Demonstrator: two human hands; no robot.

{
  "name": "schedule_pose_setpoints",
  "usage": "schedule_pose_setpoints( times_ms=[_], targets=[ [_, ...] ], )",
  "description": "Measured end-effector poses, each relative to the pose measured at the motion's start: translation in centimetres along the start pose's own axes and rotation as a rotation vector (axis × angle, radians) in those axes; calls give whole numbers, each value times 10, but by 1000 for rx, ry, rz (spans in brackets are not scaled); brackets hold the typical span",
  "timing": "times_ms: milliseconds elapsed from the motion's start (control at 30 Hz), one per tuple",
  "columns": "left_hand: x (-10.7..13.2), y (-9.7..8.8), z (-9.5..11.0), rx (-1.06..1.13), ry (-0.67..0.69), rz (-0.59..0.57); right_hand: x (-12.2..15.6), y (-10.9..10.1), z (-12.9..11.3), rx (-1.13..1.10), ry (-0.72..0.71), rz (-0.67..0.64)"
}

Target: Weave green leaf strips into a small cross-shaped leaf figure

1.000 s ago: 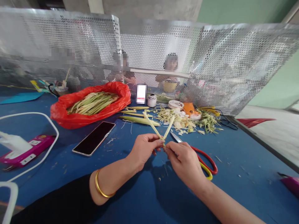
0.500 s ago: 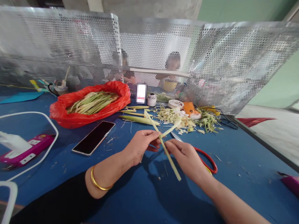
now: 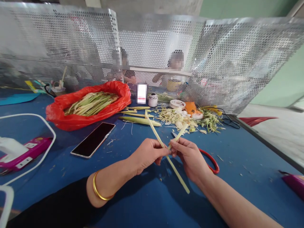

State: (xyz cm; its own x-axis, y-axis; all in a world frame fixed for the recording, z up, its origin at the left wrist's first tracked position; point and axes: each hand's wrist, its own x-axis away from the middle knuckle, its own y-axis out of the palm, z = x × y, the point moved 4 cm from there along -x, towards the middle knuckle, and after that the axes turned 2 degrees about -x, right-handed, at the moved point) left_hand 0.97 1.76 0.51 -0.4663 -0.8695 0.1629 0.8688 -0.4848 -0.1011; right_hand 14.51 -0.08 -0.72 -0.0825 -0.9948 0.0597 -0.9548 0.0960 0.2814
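Observation:
A long pale green leaf strip (image 3: 178,176) runs slantwise through my left hand (image 3: 146,155), whose thumb and fingers pinch it near its middle. A shorter pale strip (image 3: 181,130) crosses it there and points up to the right. My right hand (image 3: 191,158) pinches this shorter strip close to the crossing, its fingertips almost touching those of the left. Whether the two strips are knotted or one folded piece is hidden by the fingers. Behind my right hand lie scissors with a red handle (image 3: 215,165), partly covered.
A red plastic bag (image 3: 55,110) full of leaf strips and a dark-screened phone (image 3: 93,140) lie to the left, near a purple power strip (image 3: 26,155) with a white cable. Trimmings (image 3: 174,117) and a tape roll (image 3: 177,103) lie before a perforated metal screen (image 3: 152,41); people sit beyond.
My right hand has moved from the long strip's lower part up to the shorter strip by the crossing. My left hand and the crossing are slightly lower in view.

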Motion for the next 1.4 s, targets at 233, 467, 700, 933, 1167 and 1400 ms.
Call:
schedule_pose_setpoints(
  times_ms=[233, 467, 700, 933, 1167, 1400],
  targets=[
    [2, 3, 4, -10, -45, -39, 0, 1, 2, -40, -68, 62],
    [0, 1, -3, 56, -104, -48, -3, -2, 1, 20, -55, 47],
    [-1, -4, -1, 209, -134, -25, -10, -8, -13, 302, -30, -92],
    [-5, -6, -3, 483, -132, -11, -5, -2, -13, 371, 5, -197],
    [-3, -6, -1, 595, -231, -142, -7, 0, -28, 689, -486, -203],
    [-3, -6, -1, 624, -287, -134, 0, 4, -33, 1014, -795, -198]
  ],
)
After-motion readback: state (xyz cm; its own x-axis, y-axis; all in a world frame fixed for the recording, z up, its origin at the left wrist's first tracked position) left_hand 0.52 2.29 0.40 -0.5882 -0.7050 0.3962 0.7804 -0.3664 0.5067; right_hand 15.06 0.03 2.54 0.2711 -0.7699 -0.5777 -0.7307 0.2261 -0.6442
